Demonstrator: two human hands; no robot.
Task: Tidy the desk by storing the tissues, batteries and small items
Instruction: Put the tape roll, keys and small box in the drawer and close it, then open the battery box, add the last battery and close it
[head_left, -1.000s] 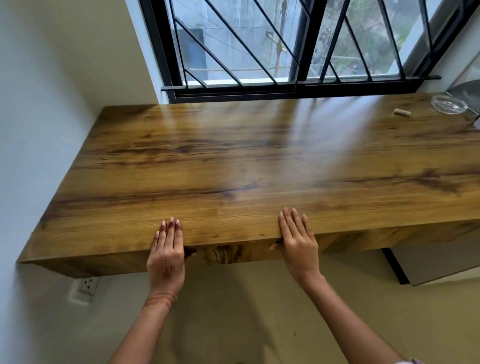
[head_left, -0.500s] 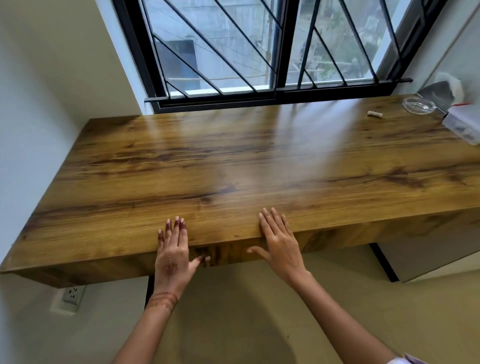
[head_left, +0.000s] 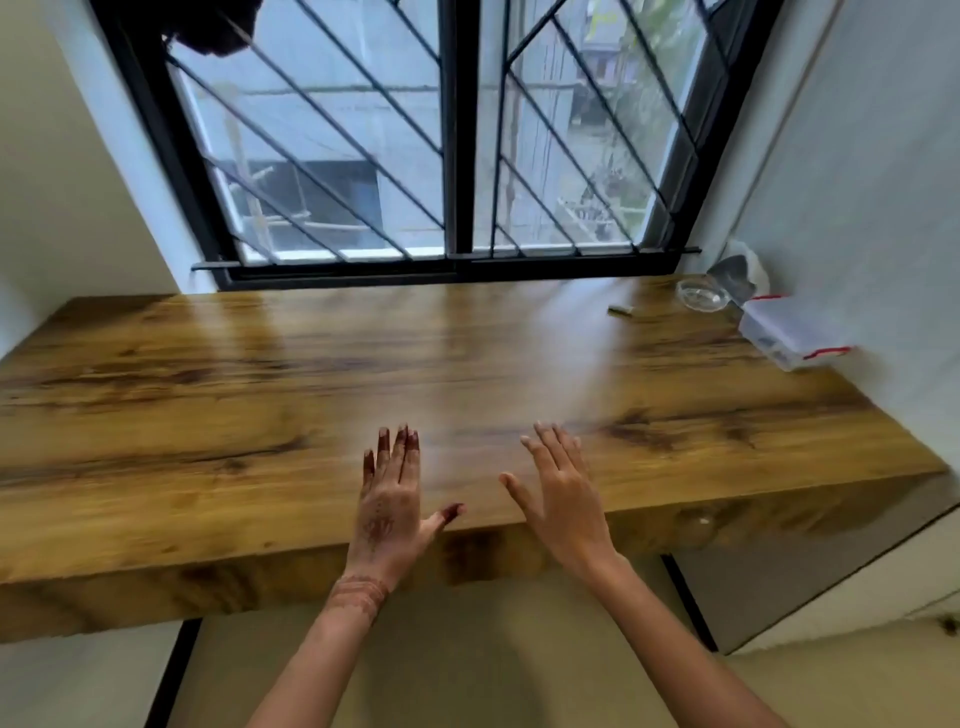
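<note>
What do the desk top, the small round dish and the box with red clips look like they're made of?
Desk top: wood or wood-look laminate, glossy; dark grain streaks, window glare.
Round dish: clear glass, possibly plastic; the desk shows through it.
Box: translucent plastic with red clips; cloudy see-through walls.

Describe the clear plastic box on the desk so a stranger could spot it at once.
Follow the wooden desk under the barred window to its far right end, against the wall. The clear plastic box sits there, nearer than a round glass dish. Only it is rectangular with red clips.
</note>
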